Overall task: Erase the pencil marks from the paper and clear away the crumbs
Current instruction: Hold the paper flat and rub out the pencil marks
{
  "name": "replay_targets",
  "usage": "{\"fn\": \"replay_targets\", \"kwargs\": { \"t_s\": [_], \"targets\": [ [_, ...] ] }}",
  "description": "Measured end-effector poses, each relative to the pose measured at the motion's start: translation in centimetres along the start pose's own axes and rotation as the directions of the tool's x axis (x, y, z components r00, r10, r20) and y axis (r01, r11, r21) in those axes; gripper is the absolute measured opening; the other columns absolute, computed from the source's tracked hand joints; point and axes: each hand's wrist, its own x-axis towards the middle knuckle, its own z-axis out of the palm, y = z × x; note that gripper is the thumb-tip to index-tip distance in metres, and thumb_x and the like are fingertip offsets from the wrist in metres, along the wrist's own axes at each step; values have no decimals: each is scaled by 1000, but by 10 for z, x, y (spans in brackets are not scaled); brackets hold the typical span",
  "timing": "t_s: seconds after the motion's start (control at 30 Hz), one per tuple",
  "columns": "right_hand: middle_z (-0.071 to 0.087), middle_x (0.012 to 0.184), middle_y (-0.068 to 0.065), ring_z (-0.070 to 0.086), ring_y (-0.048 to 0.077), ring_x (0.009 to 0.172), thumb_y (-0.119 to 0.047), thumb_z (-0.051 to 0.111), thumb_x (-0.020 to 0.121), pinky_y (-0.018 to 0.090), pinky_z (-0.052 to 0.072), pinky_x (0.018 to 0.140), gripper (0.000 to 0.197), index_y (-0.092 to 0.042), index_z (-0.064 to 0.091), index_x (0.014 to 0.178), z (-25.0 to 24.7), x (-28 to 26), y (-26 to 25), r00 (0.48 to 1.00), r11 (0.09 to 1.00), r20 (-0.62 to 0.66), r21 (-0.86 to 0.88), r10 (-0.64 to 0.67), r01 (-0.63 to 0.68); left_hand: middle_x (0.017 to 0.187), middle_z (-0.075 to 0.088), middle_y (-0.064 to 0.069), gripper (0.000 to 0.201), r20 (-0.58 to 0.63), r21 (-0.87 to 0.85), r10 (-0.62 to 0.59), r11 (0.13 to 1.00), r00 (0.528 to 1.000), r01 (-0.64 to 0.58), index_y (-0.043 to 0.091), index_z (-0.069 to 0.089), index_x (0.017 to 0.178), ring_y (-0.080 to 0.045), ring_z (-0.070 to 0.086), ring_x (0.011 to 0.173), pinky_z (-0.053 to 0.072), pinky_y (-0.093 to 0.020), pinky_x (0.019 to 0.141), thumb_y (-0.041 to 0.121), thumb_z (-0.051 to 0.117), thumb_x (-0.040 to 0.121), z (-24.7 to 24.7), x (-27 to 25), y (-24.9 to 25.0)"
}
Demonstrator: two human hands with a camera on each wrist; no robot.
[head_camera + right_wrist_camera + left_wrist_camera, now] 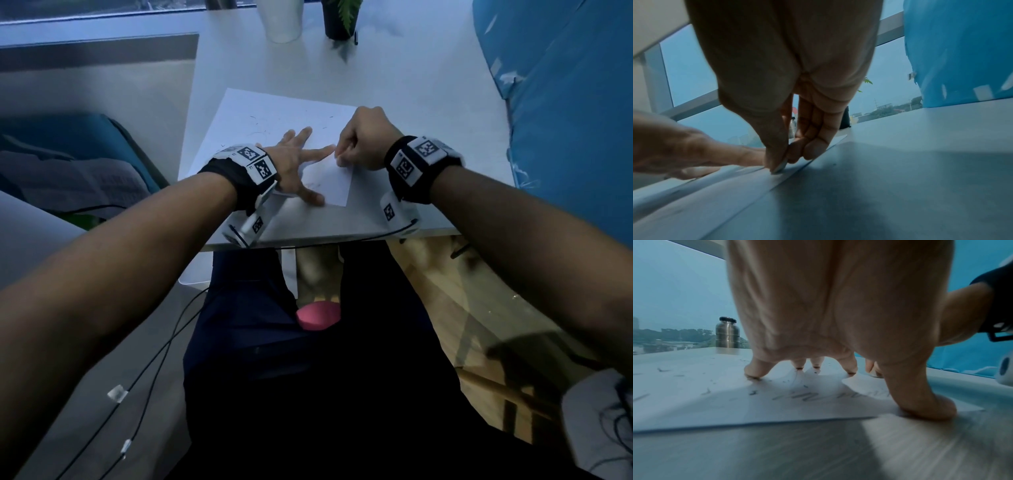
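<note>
Here, one table, white, bearing all below. One paper flat near the table's front edge, its near right corner under both hands. One left hand, released, fingers straight and spread, tips pressed on the paper as a hold-down. One right hand, clenched, thumb and fingers pinched on a small pale eraser set against the paper by its right edge, just beside the left forefinger. Pencil marks: several zigzag strokes under the left palm, not cleanly countable, not yet rubbed out. Crumbs: many dark shreds scattered over the far and left parts of the paper, too small to count. Beyond the paper, well apart: one white cup, one dark plant pot, one steel bottle. Step in hand, as judged: rubbing at marks near the right corner, with the sheet pinned. Task partway: marks left, crumbs uncleared. Next move likely calls for short strokes toward the remaining zigzags, left hand shifted clear of them yet pressing firmly enough to prevent creasing; afterwards, brushing crumbs off.
</note>
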Motion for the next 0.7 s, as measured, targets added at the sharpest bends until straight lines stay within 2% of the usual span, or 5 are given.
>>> {"fn": "replay_targets", "kwargs": {
  "t_s": [0.1, 0.2, 0.5, 0.57, 0.7],
  "targets": [
    [76, 82, 8, 69, 20, 79, -9, 69, 73, 21, 48, 76, 15, -11, 80, 84, 15, -16, -7, 995, 993, -15, -52, -102, 101, 162, -20, 4, 109, 3, 8, 7, 1000, 1000, -7, 58, -1, 148, -23, -17, 149, 9, -65, 113, 76, 69, 67, -2, -1, 4],
    [74, 79, 3, 65, 14, 73, -9, 70, 74, 18, 44, 70, 15, -13, 80, 85, 19, -25, -11, 984, 984, 85, -71, -154, 161, 163, -19, 3, 110, -5, 16, 4, 1000, 1000, -3, 56, 0, 149, -25, -16, 150, 10, -62, 115, 75, 70, 67, -2, 0, 4],
    [74, 79, -1, 67, 15, 76, -11, 71, 73, 1, 30, 57, 14, -12, 80, 84, 15, -13, -4, 993, 991, 39, -60, -115, 118, 163, -18, 1, 111, 14, 45, 4, 999, 1000, -5, 56, -2, 149, -28, -15, 150, 11, -64, 116, 74, 70, 66, -4, 2, 6],
    [76, 81, 6, 69, 18, 78, -11, 71, 72, 7, 38, 61, 14, -11, 80, 83, 9, -9, 0, 997, 997, -29, -24, -78, 77, 162, -20, 2, 111, 23, 56, -7, 998, 1000, 6, 55, -3, 149, -27, -16, 150, 11, -63, 116, 74, 69, 67, -5, 1, 8],
    [69, 73, -4, 61, 10, 71, -14, 75, 75, 14, 38, 61, 12, -15, 80, 86, 13, -17, -4, 982, 986, 119, -66, -148, 156, 162, -22, 2, 111, 38, 41, -2, 999, 999, 1, 55, -6, 149, -26, -18, 149, 9, -64, 114, 75, 67, 68, -6, -4, 8]
  ]
}}
